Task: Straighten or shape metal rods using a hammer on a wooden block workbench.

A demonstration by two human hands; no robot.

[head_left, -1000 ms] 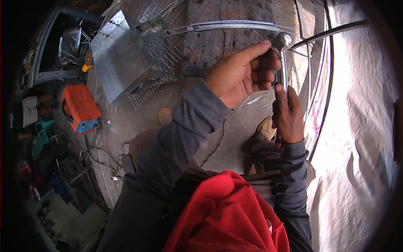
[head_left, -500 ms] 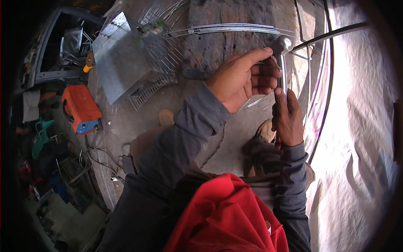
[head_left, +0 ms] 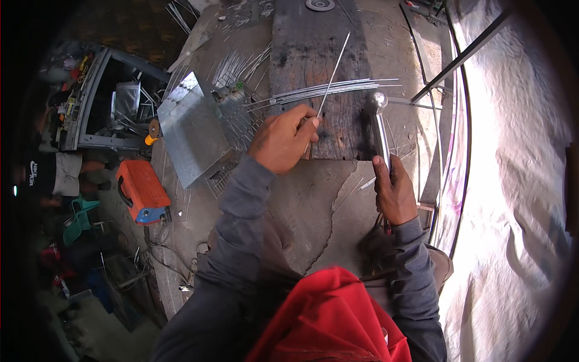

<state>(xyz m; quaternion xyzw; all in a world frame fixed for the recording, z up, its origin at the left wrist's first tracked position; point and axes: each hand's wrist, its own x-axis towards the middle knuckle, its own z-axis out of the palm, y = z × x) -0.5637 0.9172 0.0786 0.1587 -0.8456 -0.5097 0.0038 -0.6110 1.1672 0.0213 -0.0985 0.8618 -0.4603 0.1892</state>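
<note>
Rod is pinched between thumb and fingers of the left hand, slanting away past the fingertips, crossing in view over loose rods and a board. The right hand clenches a hammer, near the board's right edge.

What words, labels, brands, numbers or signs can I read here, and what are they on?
Clothing of a person at far left: pale lettering on its dark part, wording not copied here.
Orange machine: any marks on its blue panel are too small to read.
Metal tool in the right hand: no lettering visible.
</note>
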